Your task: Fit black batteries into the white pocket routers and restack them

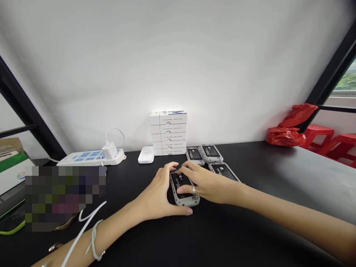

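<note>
On the black table lies a small grey-white device (187, 201), its back uncovered and a black battery (183, 181) marked in mAh seated in it. My left hand (157, 193) curves round its left side, fingers at the far edge and thumb stretched along the near edge. From the right, my right hand (204, 181) is on the device, thumb over the battery and fingertips at the far end; a ring is on one finger. Beyond it lie several similar uncovered devices (211, 151) with batteries showing, some stacked.
White boxes (168, 133) stand stacked against the wall, beside a small pile of white covers (146, 155). At left lies a power strip (91, 157) with a white charger (109, 150); a white cable (83, 231) crosses my left forearm. Red plastic bags (289, 129) sit at far right.
</note>
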The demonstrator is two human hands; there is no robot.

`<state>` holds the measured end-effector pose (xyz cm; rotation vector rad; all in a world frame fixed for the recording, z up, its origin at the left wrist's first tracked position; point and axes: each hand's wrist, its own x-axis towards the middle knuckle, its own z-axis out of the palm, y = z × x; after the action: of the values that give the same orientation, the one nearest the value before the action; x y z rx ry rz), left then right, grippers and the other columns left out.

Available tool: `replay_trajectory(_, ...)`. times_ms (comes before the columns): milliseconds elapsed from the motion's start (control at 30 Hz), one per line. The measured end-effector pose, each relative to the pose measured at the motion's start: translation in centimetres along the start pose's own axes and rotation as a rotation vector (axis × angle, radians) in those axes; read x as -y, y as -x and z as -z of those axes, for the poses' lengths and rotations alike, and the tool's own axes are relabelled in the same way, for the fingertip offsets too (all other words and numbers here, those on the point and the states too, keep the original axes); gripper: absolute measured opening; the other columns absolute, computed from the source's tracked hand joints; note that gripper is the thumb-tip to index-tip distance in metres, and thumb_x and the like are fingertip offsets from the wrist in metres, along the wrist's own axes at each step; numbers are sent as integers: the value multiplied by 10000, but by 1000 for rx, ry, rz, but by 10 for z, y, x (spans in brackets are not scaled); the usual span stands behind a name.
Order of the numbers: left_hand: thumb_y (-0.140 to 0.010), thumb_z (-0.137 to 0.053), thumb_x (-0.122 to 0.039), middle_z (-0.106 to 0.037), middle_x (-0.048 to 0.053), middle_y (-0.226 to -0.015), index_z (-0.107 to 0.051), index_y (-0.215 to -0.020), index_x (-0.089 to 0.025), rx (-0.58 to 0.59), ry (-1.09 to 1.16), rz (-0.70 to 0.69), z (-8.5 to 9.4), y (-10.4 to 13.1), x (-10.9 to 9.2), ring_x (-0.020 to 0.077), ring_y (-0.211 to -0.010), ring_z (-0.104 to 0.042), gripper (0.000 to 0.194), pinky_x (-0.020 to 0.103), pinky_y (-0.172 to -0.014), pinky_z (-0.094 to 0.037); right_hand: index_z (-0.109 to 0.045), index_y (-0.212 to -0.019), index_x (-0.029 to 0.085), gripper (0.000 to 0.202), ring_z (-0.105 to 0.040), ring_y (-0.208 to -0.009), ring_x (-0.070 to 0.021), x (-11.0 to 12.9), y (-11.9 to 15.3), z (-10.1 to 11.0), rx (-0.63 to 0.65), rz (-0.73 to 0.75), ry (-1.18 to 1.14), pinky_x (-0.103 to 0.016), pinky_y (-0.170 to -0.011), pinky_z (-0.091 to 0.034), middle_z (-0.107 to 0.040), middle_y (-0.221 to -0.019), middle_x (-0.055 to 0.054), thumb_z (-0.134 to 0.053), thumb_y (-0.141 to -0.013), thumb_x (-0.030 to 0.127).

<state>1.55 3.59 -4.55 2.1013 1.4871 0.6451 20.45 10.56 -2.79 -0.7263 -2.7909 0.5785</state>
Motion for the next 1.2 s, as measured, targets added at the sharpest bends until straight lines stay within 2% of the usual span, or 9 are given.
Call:
replay_trajectory(233,-606,-731,-569,-247,149,-1396,69,-1417,-303,-41,55,-4,-2,3,2,321,-1318,-251,1171,556,-1037,-299,-538,-918,162,140,-492,-922,-171,-6,-16,-2,-135,62,72,-338,-828,-427,-550,-973,-45,-431,-910,253)
replay_trajectory(433,-575,-746,-588,-261,139,-1390,64,-1410,-331,-37,76,-9,-1,1,4,328,-1300,-282,1191,564,-1029,-305,-484,-762,157,129,-471,-761,-132,-11,-26,0,-193,25,31,-283,-680,-403,-543,-802,-13,-402,-835,90)
replay_trajectory(700,-583,-740,-587,-260,108,-1395,53,-1400,-342,-50,39,-22,-2,0,6,302,-1295,-290,1164,529,-1034,-326,-501,-808,162,115,-488,-814,-148,-16,-34,-2,-111,-33,-83,-310,-715,-415,-526,-918,-43,-410,-866,200)
replay_trajectory(867,-612,-759,-480,-276,95,-1389,-22,-1402,-344,-105,88,-100,-1,-2,10,288,-1287,-309,1088,486,-1031,-349,-377,-767,176,232,-448,-760,-147,-2,-31,4,-210,-66,-165,-304,-655,-411,-475,-848,-29,-472,-867,363)
replay_trajectory(933,-619,-765,-435,-285,102,-1385,-25,-1402,-328,-104,130,-93,2,-4,14,285,-1292,-307,1083,474,-1037,-347,-384,-854,195,264,-480,-755,-142,3,-28,11,-150,3,-280,-286,-632,-422,-502,-855,-8,-572,-813,375)
replay_trajectory(1000,-615,-768,-436,-274,126,-1389,-7,-1402,-311,-93,150,-75,7,-4,19,303,-1302,-289,1102,495,-1030,-342,-382,-979,226,323,-536,-741,-128,1,-27,16,-54,50,-455,-269,-619,-451,-538,-929,0,-623,-775,293)
replay_trajectory(1033,-613,-765,-456,-262,138,-1394,7,-1404,-306,-80,145,-62,10,-4,22,316,-1306,-278,1115,514,-1026,-335,-374,-1017,239,349,-555,-720,-115,-3,-28,18,-60,39,-540,-263,-615,-463,-545,-981,-3,-621,-771,254)
replay_trajectory(1100,-636,-734,-512,-245,142,-1403,11,-1413,-317,-53,83,-28,17,-2,27,336,-1314,-254,1095,550,-1023,-312,-403,-1030,239,350,-559,-666,-91,-16,-32,20,-177,-51,-602,-263,-612,-471,-544,-1047,-21,-629,-763,249)
replay_trajectory(1200,-760,-611,-536,-209,97,-1443,20,-1438,-369,-38,-109,1,25,1,32,340,-1340,-192,941,575,-1035,-269,-545,-942,189,292,-532,-626,-86,-39,-40,21,-283,-199,-457,-296,-639,-469,-557,-1061,-60,-677,-721,327)
